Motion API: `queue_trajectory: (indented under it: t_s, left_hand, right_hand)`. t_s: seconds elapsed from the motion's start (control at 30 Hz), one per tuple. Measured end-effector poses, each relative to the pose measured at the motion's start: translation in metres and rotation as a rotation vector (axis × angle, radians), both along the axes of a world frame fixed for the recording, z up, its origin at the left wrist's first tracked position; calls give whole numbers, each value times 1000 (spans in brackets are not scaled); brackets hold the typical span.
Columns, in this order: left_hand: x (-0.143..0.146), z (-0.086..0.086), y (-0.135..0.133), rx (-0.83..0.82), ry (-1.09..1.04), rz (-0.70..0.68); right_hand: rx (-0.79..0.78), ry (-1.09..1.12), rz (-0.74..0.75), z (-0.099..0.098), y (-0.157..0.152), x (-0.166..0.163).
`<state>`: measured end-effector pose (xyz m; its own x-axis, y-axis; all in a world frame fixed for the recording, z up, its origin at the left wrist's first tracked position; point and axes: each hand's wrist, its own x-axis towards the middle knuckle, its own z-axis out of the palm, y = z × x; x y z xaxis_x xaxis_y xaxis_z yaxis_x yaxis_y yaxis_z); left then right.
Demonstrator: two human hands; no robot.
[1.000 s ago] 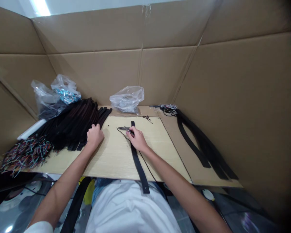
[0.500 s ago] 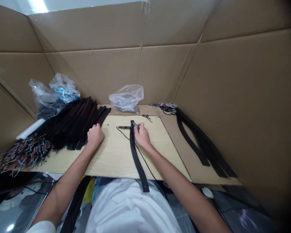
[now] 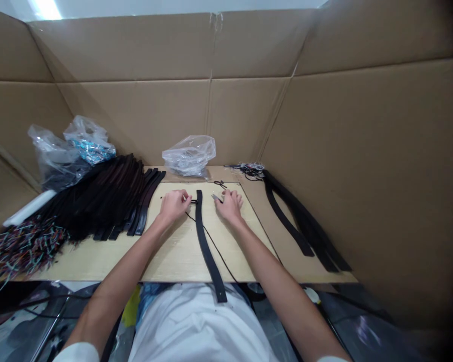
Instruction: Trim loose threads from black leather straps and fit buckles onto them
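A flat black strap (image 3: 205,246) lies lengthwise on the pale board, its lower end hanging over the edge onto the white shirt. Just left of its upper end, my left hand (image 3: 173,203) is closed, fingertips pinching a black pen-shaped tool (image 3: 194,201) that lies against the strap. A thin black cord (image 3: 219,252) runs from near my left fingers under the strap to the board's front edge. To the strap's right, my right hand (image 3: 230,205) is closed around small snips (image 3: 216,197); only their silver tip shows clearly.
A large pile of black straps (image 3: 98,196) with coloured wire ends (image 3: 26,246) covers the left side. Clear plastic bags (image 3: 191,155) stand at the back. More black straps (image 3: 298,221) lie at right, beside tangled threads (image 3: 251,170). Cardboard walls (image 3: 136,110) enclose the board (image 3: 166,261).
My left hand has moved right from the strap pile to the pen-shaped tool. My right hand, with the snips, has drawn away from the strap's upper end to the right.
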<state>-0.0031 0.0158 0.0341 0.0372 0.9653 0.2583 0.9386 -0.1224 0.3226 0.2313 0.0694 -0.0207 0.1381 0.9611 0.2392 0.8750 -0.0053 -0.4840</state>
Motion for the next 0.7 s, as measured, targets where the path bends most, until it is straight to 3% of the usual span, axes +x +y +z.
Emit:
queue_trajectory:
  t_s: [0.1, 0.23, 0.37, 0.5, 0.57, 0.7]
  left_hand:
    - [6, -14, -2, 21, -21, -45]
    - [-11, -21, -5, -36, 97, 141]
    - [-29, -24, -1, -96, 89, 224]
    - [-36, -32, 10, 9, 22, -112]
    - [-38, -36, 15, -22, 16, -183]
    - [-44, -34, 19, -19, 14, 59]
  right_hand:
    - [52, 58, -38, 11, 6, 33]
    - [18, 84, 5, 22, -11, 49]
    - [-79, -9, 261, 26, -45, -1]
    - [-120, -210, 403, 25, -69, -54]
    - [-111, -243, 404, 22, -73, -64]
    - [-85, -222, 368, 14, -75, -63]
